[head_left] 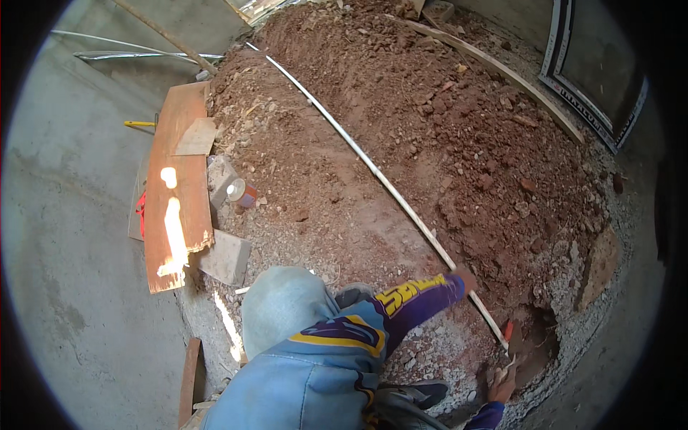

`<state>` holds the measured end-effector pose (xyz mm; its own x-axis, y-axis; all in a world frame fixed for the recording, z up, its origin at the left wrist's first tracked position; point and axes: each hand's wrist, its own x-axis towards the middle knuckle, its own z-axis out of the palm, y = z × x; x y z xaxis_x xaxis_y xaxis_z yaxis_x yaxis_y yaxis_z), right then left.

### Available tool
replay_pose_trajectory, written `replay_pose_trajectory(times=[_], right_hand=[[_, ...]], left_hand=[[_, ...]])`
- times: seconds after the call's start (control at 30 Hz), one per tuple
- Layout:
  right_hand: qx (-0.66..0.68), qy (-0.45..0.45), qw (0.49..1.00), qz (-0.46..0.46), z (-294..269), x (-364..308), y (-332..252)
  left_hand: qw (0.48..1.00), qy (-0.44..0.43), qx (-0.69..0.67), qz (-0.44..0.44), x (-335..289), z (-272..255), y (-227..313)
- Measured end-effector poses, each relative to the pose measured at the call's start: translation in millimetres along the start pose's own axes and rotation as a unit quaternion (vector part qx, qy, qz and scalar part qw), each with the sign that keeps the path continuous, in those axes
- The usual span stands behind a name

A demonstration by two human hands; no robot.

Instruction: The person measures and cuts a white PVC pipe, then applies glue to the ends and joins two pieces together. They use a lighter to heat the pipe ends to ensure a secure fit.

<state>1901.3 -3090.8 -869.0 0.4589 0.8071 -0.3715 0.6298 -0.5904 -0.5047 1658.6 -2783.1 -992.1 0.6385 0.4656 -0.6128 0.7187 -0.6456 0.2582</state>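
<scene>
Neither my left hand nor my right hand is in the head view. In front of me another person in a light-blue hooded top (pixel 287 373) bends over the ground. One hand (pixel 466 279) of that person, in a purple sleeve, grips a long thin white pipe (pixel 380 175) near its lower right end. The other hand (pixel 502 387) is down by the pipe's end, at a hole (pixel 537 344) dug in the earth. A small red piece (pixel 508 330) shows beside the pipe; I cannot make out what it is.
A mound of reddish soil (pixel 494 165) fills the middle and right. To the left lie a brown board (pixel 179 143), concrete blocks (pixel 226 258) and a can (pixel 242 193). A wooden strip (pixel 502 72) crosses the soil; a dark frame (pixel 580 104) leans on the wall.
</scene>
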Motion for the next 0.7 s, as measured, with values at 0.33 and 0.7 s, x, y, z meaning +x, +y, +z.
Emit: replay_pose_trajectory(times=[0.33, 0.7], right_hand=[[0.093, 0.049, 0.987, -0.121, 12, 8, 18], [-0.168, -0.052, 0.984, 0.017, -30, 11, -9]], left_hand=[[0.985, 0.170, 0.025, -0.006, -10, 49, -69], [0.975, 0.217, 0.031, 0.038, -21, 14, -35]])
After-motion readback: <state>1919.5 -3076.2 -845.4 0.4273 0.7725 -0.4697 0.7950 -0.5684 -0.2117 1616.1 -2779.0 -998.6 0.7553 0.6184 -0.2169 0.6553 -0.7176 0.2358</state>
